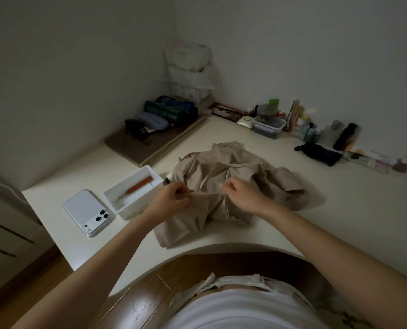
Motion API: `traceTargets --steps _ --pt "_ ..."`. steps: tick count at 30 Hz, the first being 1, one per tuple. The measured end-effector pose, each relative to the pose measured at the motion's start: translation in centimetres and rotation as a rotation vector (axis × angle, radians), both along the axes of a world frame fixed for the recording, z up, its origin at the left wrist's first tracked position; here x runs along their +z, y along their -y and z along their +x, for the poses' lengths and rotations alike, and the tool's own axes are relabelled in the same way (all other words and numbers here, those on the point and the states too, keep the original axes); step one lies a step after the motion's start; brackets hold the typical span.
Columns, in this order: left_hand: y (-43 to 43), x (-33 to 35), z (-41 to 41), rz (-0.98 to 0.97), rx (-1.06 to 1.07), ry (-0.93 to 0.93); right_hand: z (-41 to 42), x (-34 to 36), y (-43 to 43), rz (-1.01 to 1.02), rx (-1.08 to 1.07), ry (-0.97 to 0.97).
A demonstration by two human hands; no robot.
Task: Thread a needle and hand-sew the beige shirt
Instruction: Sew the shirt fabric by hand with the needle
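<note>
Two hands pinched on the beige shirt (233,167); stitching not yet evidenced.
It is seen crumpled on the white desk (340,222), near the front edge. A cloth edge is held stretched between left hand (172,198) and right hand (239,194), fingers curled onto it. No needle or thread can be made out; threading is judged unconfirmed.

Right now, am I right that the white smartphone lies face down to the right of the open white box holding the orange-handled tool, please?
Not quite: the head view shows the white smartphone lying face down to the left of the open white box, not its right. The orange-handled tool does lie inside that box.
</note>
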State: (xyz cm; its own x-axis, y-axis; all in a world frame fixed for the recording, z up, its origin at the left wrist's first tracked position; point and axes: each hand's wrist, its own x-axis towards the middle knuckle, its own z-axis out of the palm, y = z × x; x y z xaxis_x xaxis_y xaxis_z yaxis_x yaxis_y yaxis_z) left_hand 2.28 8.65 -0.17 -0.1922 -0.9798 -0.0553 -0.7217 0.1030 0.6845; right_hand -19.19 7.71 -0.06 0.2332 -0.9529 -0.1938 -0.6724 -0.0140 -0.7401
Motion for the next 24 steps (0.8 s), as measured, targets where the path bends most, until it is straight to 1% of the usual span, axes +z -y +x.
traceTargets --steps 3,8,11,14,16,19,20,21,24 --pt "-0.3 0.6 0.4 0.003 -0.046 -0.044 0.8 1.1 0.4 -0.056 -0.048 0.067" --pt "-0.5 1.1 0.9 0.013 -0.11 -0.065 2.2 1.3 0.6 -0.223 -0.013 0.188" --pt "-0.9 1.3 0.8 0.009 -0.12 -0.069 3.1 0.5 0.3 -0.178 0.006 0.166" --pt "-1.3 1.2 0.8 0.029 -0.126 -0.082 3.9 -0.1 0.2 -0.139 -0.026 0.231" --pt "-1.5 1.1 1.1 0.094 -0.193 -0.001 3.9 0.4 0.5 -0.12 -0.063 0.297" --pt "-1.7 0.5 1.3 0.288 -0.309 0.243 3.4 1.7 1.2 -0.089 -0.052 0.373" --pt "-1.7 0.4 1.1 0.332 -0.302 0.256 3.2 2.2 1.5 -0.073 -0.034 0.391" --pt "-1.7 0.3 1.0 0.34 -0.255 0.211 3.1 2.4 1.7 -0.053 -0.012 0.398" --pt "-0.9 0.4 -0.4 0.204 -0.02 -0.119 2.9 3.3 2.5 -0.005 0.024 0.423"
